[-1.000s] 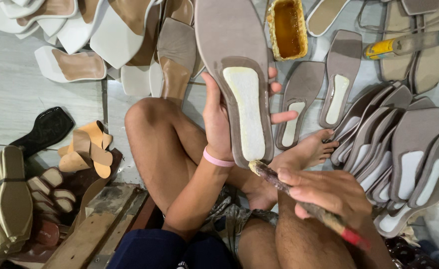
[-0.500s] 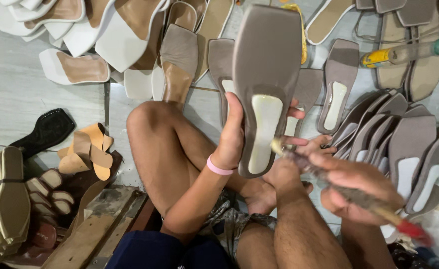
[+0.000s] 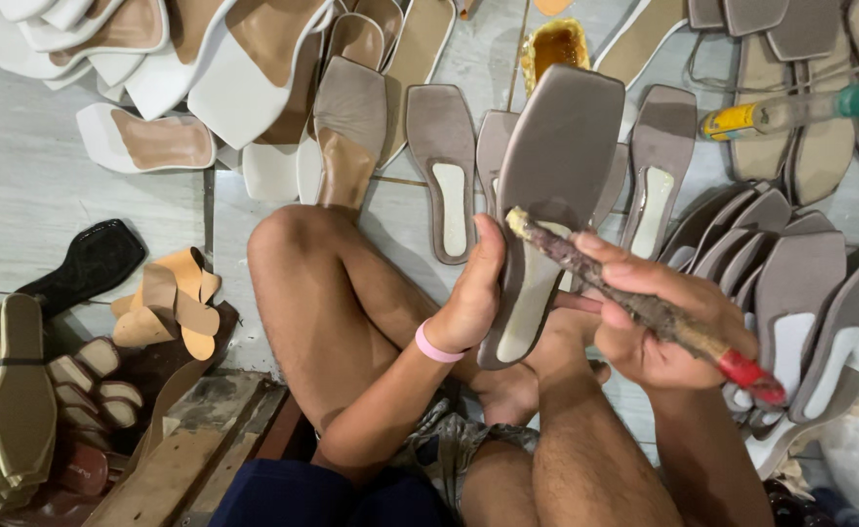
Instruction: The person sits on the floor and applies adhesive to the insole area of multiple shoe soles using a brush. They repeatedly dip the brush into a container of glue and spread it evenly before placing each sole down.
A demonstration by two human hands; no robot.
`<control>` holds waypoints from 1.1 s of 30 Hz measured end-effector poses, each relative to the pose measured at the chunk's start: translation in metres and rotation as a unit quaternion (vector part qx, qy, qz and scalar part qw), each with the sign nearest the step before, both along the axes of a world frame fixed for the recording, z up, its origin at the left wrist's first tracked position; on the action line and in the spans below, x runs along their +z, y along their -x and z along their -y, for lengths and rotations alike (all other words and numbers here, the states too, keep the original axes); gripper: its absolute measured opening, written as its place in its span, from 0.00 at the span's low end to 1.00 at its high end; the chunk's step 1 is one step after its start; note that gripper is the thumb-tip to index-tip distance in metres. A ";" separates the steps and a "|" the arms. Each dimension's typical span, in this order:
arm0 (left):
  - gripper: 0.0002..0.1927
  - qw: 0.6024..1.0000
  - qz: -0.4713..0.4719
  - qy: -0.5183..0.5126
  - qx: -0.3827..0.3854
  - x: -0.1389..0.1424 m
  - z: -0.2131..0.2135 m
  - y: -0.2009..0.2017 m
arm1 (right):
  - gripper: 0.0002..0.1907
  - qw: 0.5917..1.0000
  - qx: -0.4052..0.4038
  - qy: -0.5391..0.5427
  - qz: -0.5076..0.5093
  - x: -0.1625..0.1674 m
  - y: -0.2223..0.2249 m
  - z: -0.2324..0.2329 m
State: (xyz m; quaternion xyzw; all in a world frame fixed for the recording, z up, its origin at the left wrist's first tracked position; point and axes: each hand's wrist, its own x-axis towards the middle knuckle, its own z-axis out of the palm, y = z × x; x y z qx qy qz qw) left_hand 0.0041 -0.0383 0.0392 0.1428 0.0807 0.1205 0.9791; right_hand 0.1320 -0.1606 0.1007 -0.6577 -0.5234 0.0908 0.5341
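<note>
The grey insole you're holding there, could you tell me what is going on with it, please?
A person sits on the floor among many shoe soles. The left hand holds a grey insole upright by its lower edge. The right hand grips a glue-caked brush with a red end, its bristle tip touching the insole's pale centre patch. A small tin of yellow glue stands on the floor beyond, and more grey insoles lie stacked to the right.

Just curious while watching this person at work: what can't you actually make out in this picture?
Head view only:
- Brush: its red end blurs; the right hand covers the middle of the handle.
- Grey sole: the left hand hides its lower edge.
- Left fingers: mostly behind the sole.
- Yellow tub: contents too small to tell.
- Bottle: cut off by the right edge.
</note>
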 end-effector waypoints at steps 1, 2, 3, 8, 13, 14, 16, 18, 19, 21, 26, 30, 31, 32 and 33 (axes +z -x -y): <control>0.44 1.000 -0.001 -0.004 0.002 0.001 0.000 0.000 | 0.14 1.000 -0.004 -0.005 0.021 -0.001 -0.002 0.000; 0.44 1.000 -0.007 -0.011 -0.001 0.001 0.000 0.000 | 0.14 0.999 -0.008 -0.009 0.042 -0.001 -0.003 -0.001; 0.45 1.000 -0.013 -0.018 -0.003 0.001 -0.001 0.000 | 0.14 0.999 -0.014 -0.006 0.048 -0.001 -0.003 -0.001; 0.48 0.998 0.017 0.042 -0.034 0.001 -0.001 0.000 | 0.15 0.999 -0.036 -0.028 0.018 0.000 -0.008 -0.002; 0.49 0.996 0.042 0.064 -0.037 -0.001 -0.002 0.002 | 0.17 0.997 -0.021 -0.070 -0.024 0.002 -0.011 -0.001; 0.48 0.996 0.037 0.076 -0.041 -0.002 -0.002 0.002 | 0.17 0.996 -0.015 -0.082 -0.024 0.002 -0.011 -0.001; 0.47 0.993 0.025 0.102 -0.049 -0.003 -0.002 0.001 | 0.16 0.997 0.011 -0.065 -0.050 0.001 -0.012 -0.001; 0.47 0.999 -0.018 0.031 -0.038 -0.003 -0.002 -0.001 | 0.15 0.999 0.026 -0.037 -0.019 -0.001 -0.014 -0.003; 0.47 0.999 -0.039 -0.004 -0.033 -0.003 -0.003 -0.001 | 0.14 0.999 0.027 -0.016 0.025 -0.003 -0.015 -0.004; 0.45 0.997 -0.020 0.055 -0.050 -0.002 -0.002 0.001 | 0.12 0.998 0.048 -0.006 0.032 -0.007 -0.017 -0.005; 0.46 0.996 0.028 0.068 -0.048 -0.001 -0.004 0.003 | 0.13 0.999 0.000 -0.007 0.044 -0.008 -0.023 0.003; 0.45 0.996 0.037 0.073 -0.041 0.001 -0.005 0.004 | 0.13 0.999 0.013 -0.045 0.020 -0.002 -0.028 0.007; 0.45 0.995 0.042 0.078 -0.041 0.001 -0.006 0.003 | 0.13 0.998 0.006 -0.046 0.034 -0.002 -0.030 0.005; 0.45 0.996 0.042 0.069 -0.040 0.002 -0.007 0.003 | 0.14 0.998 0.000 -0.047 0.048 -0.001 -0.032 0.004; 0.45 0.996 0.043 0.061 -0.039 0.002 -0.009 0.003 | 0.13 0.994 0.050 -0.090 0.043 -0.004 -0.033 -0.002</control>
